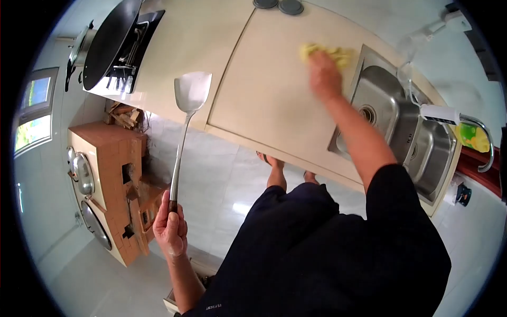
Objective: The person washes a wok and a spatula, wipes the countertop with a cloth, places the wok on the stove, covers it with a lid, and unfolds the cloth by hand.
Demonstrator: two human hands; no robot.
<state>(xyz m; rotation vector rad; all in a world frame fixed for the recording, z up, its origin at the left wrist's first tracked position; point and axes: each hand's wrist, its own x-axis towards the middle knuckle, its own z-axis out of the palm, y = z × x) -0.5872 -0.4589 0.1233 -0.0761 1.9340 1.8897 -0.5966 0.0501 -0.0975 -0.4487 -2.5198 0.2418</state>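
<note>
1. A black wok (pixel 108 50) sits over the dark hob (pixel 153 24) at the left end of the cream worktop (pixel 274 79); a steel pot (pixel 84 45) stands beyond it; two grey discs (pixel 290 6) lie at the back edge.
2. A steel sink (pixel 393 100) with two basins is set into the right end; the curved tap (pixel 491 153) rises at its far right, near a yellow-and-green sponge (pixel 471 138); the right forearm (pixel 364 134) crosses the sink and hides part of its left rim.
3. Off the left front corner stands a brick block (pixel 113 201) bearing round metal lids (pixel 83 174); split wood (pixel 125 114) is stacked near it.
4. The right hand (pixel 325 79) is bunched over a yellow cloth (pixel 340 55), its fingers curled on it (motion blur hides just how); the cloth lies by the back left corner of the sink, crumpled and soft-edged.
5. The left hand (pixel 171 227) is closed around the dark grip of a spatula (pixel 193 92), the thumb laid along it; the spatula points up, its long metal shank slender, its blade broad, pale and shiny; in view the blade overlaps the worktop near the front edge, left of a dark seam (pixel 231 66).
</note>
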